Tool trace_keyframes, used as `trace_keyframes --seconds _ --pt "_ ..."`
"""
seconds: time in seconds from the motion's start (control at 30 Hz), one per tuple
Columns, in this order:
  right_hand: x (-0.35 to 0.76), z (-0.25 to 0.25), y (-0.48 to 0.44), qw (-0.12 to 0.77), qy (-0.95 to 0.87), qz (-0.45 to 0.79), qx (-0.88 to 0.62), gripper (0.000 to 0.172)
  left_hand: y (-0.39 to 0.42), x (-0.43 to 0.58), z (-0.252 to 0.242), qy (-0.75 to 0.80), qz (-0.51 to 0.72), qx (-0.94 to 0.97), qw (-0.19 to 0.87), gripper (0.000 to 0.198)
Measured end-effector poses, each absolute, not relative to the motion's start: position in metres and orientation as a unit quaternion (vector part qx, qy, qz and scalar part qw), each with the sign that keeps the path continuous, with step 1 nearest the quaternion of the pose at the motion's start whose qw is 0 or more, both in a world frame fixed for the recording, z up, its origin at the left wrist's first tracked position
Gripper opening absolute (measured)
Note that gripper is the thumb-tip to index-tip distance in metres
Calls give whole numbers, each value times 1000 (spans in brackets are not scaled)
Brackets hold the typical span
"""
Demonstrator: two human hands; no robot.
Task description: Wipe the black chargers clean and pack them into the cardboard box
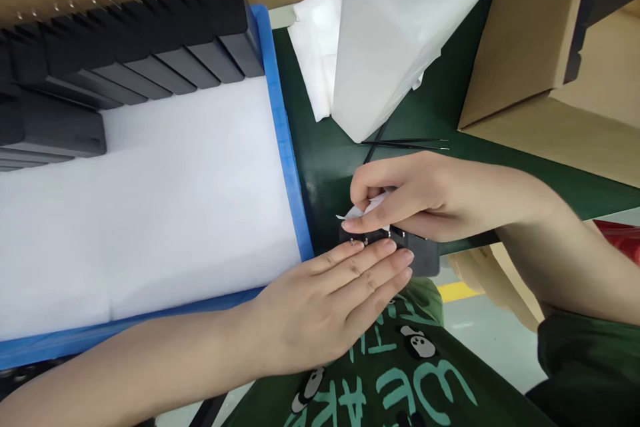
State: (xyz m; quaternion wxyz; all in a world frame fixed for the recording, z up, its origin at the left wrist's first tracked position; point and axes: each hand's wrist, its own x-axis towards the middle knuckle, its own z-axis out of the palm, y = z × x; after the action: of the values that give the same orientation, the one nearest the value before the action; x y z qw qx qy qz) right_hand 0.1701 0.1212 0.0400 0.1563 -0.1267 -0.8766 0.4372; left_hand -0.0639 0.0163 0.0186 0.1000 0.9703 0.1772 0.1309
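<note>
A black rectangular block (424, 257) with small metal pins along its face lies at the near edge of the green table. My left hand (340, 294) lies over the block with its fingers stretched out and pressed side by side, hiding much of it. Between the fingers of my right hand (415, 197) is a crumpled white wipe (367, 208), pinched against the pinned side. Just beyond that hand, dark tweezers (405, 144) lie on the table.
To the left, a blue tray (287, 167) lined with white sheet holds rows of black blocks (200, 20) with upright pins. A white bottle (395, 34) with a metal top stands behind my hands, beside folded white wipes (317, 47). An open cardboard box (525, 34) occupies the right.
</note>
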Motion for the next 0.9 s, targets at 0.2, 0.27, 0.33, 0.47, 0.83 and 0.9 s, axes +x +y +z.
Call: trace_keyframes --seconds 0.2,0.27,0.33,0.47,0.83,0.9 --pt "172 47 123 158 -877 435 -133 30 16 -66 18 170 120 972 106 56" --pt "166 46 123 178 -871 437 -136 30 15 -66 18 170 119 972 109 57" --pt "159 43 123 176 -874 432 -132 28 15 -66 17 171 119 972 112 58" --pt "159 41 123 131 -886 428 -123 26 15 -66 18 171 119 972 110 58" --pt "188 48 115 175 -847 450 -222 27 16 -66 20 173 122 971 111 57" --pt "188 43 114 162 -859 445 -193 27 17 -65 21 176 121 971 108 58"
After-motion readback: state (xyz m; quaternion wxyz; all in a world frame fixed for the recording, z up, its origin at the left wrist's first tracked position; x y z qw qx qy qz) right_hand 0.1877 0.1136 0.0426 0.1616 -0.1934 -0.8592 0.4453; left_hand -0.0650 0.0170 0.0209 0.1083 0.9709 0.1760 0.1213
